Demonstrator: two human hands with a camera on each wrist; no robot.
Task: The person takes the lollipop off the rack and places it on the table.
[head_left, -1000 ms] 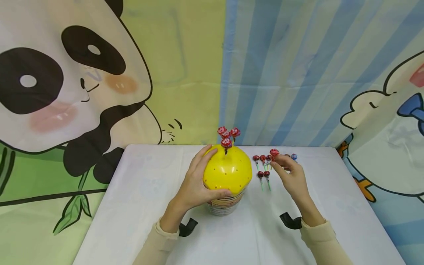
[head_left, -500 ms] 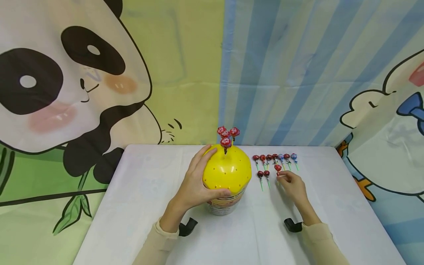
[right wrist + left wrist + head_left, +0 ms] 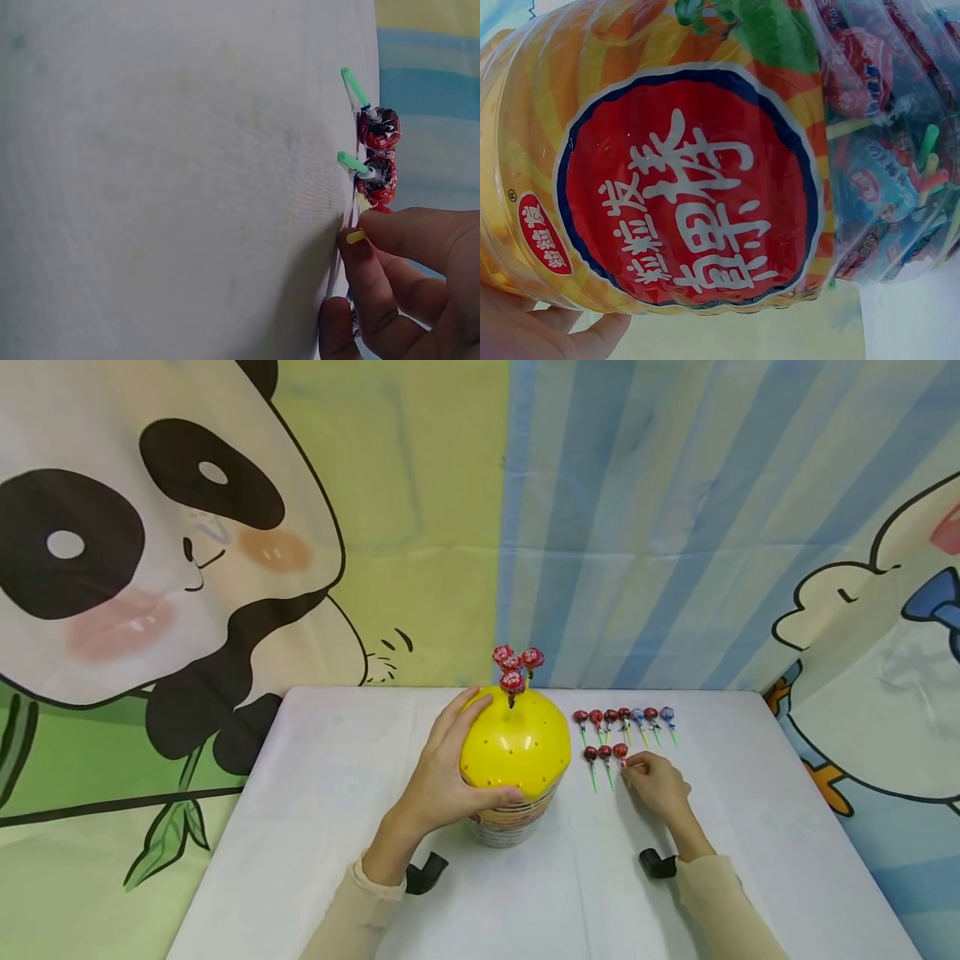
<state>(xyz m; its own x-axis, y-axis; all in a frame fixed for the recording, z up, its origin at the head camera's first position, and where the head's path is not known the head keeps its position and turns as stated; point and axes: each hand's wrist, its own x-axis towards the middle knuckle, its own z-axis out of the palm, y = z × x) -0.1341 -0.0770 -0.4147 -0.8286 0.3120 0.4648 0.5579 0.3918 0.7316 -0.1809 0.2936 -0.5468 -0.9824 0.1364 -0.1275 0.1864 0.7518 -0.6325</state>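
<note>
My left hand grips a plastic candy jar by its domed yellow lid, thumb across the front and fingers over the far left side. Several red-wrapped lollipops stand upright in the top of that lid, which is dotted with small holes. To the jar's right, my right hand pinches a red lollipop between thumb and forefinger, low over the table. Its yellow stick pokes out between the fingertips in the right wrist view. Two green-stick lollipops lie beside it.
Behind them runs a back row of several lollipops, red and blue. More wrapped lollipops show through the jar's clear wall. The white-covered table ends at a cartoon-printed cloth. A black wrist mount sits by each wrist.
My right hand has brought the red lollipop from the back row toward me, then left and down, level with the two in front. The left hand and jar stay put.
</note>
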